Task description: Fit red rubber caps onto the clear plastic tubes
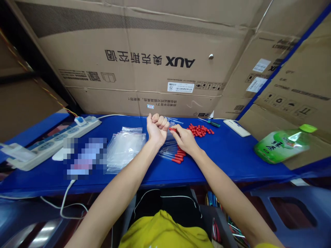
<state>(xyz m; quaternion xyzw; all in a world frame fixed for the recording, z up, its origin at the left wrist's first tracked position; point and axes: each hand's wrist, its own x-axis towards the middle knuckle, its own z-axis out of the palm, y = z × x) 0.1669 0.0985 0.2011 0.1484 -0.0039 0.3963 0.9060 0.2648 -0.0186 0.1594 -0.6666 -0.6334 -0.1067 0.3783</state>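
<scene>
On blue table, clear tubes, left hand fisted (contents unclear), right hand pinching red bulb

The bare left forearm slants inward from the lower left, its wrist turned so the palm side faces up. The left hand is curled into a loose fist, fingers folded over the palm and thumb on the outer side. The bare right forearm angles in from the lower right. The right hand shows its back, thumb and index finger drawn together in a pinch just beside the left fist.
</scene>
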